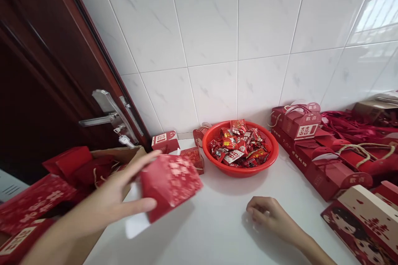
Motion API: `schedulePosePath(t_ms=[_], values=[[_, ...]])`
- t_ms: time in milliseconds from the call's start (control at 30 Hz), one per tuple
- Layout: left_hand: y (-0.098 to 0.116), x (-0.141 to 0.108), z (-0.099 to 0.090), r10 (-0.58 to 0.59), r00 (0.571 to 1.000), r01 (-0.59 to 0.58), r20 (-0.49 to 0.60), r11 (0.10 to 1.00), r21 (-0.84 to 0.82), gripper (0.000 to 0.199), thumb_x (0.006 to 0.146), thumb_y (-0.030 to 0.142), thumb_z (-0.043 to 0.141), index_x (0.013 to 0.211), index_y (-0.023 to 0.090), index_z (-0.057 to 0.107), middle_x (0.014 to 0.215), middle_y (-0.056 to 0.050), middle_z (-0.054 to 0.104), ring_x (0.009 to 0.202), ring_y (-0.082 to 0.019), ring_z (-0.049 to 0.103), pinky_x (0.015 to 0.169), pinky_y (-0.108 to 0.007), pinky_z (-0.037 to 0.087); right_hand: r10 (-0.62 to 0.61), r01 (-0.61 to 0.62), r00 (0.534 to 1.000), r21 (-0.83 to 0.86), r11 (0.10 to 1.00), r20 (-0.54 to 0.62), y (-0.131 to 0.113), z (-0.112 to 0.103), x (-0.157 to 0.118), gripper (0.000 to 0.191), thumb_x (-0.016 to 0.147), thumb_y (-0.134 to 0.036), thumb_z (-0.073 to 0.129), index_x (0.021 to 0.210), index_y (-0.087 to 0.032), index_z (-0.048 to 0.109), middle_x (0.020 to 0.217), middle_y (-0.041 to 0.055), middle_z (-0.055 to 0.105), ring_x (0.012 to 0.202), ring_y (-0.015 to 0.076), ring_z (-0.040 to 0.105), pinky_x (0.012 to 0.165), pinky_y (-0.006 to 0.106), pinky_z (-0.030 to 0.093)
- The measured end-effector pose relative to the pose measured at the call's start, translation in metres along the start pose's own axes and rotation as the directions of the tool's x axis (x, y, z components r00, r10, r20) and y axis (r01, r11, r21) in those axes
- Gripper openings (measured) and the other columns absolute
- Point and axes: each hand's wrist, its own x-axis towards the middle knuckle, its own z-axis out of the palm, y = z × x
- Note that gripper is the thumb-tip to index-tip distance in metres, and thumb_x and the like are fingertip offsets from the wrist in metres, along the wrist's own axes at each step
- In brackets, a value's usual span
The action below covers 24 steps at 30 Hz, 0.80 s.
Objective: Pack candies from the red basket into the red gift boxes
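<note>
My left hand (130,192) grips a red gift box (171,182) with a pale flower pattern, thumb on the near side and fingers over the top. The box is tilted above the white table, and a white flap (137,215) sticks out from its end beside my hand. Some motion blur softens both. To the right, my right hand (264,213) rests low over the table with its fingers curled in; I see nothing held in it. Beyond the hands stands a red plastic basket (214,163) filled with wrapped candies (238,143).
Small red boxes (166,140) stand by the wall behind the held box. A cardboard carton (130,161) of red boxes is at left, near the door handle (99,120). Several red handled boxes (336,174) and a box with cartoon figures (357,223) line the right side.
</note>
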Motion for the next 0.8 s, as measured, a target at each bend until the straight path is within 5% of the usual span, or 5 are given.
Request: schedulePosePath(t_ms=[67, 167, 433, 600, 800], values=[[0.003, 0.013, 0.025, 0.065, 0.972, -0.052, 0.226, 0.997, -0.059, 0.089, 0.068, 0.050, 0.086, 0.147, 0.031, 0.051, 0.152, -0.006, 0.053, 0.135, -0.036, 0.053, 0.104, -0.040, 0.050, -0.029, 0.029, 1.000, 0.089, 0.996, -0.008, -0.003, -0.003, -0.001, 0.038, 0.092, -0.054, 0.056, 0.091, -0.018, 0.064, 0.073, 0.0036, 0.066, 0.067, 0.0190, 0.063, 0.069, 0.032, 0.049], [0.013, 0.025, 0.066, 0.209, 0.919, -0.115, 0.333, 0.953, -0.281, 0.098, 0.064, 0.050, 0.088, 0.151, 0.031, 0.046, 0.150, -0.010, 0.054, 0.134, -0.034, 0.054, 0.110, -0.043, 0.047, -0.061, 0.072, 0.997, 0.246, 0.967, -0.053, -0.004, -0.006, -0.003, 0.059, 0.090, -0.068, 0.054, 0.126, -0.021, 0.056, 0.102, 0.0109, 0.070, 0.087, 0.0248, 0.070, 0.082, 0.042, 0.054], [0.023, 0.019, 0.098, 0.365, 0.888, -0.171, 0.279, 0.826, -0.538, 0.099, 0.064, 0.058, 0.087, 0.150, 0.030, 0.046, 0.144, -0.012, 0.055, 0.129, -0.034, 0.056, 0.113, -0.046, 0.043, -0.090, 0.094, 0.996, 0.396, 0.913, -0.029, 0.000, -0.005, -0.003, 0.068, 0.091, -0.070, 0.053, 0.144, -0.027, 0.045, 0.133, 0.0174, 0.061, 0.107, 0.0304, 0.068, 0.090, 0.052, 0.055], [0.018, 0.015, 0.117, 0.547, 0.809, -0.342, 0.216, 0.736, -0.584, 0.079, 0.074, 0.050, 0.082, 0.144, 0.033, 0.050, 0.157, -0.014, 0.040, 0.143, -0.039, 0.041, 0.115, -0.055, 0.038, -0.169, 0.158, 0.985, 0.509, 0.846, -0.025, -0.007, -0.002, -0.005, 0.062, 0.093, -0.061, 0.057, 0.148, -0.034, 0.047, 0.152, 0.0112, 0.050, 0.121, 0.0313, 0.062, 0.094, 0.048, 0.056], [0.008, 0.009, 0.132, 0.482, 0.838, -0.264, 0.255, 0.768, -0.583, 0.095, 0.071, 0.049, 0.086, 0.152, 0.039, 0.038, 0.167, -0.014, 0.021, 0.152, -0.041, 0.026, 0.118, -0.059, 0.031, -0.157, 0.233, 0.969, 0.496, 0.836, -0.190, -0.015, -0.009, -0.005, 0.052, 0.092, -0.052, 0.064, 0.138, -0.030, 0.057, 0.140, 0.0104, 0.062, 0.122, 0.0302, 0.062, 0.101, 0.045, 0.052]])
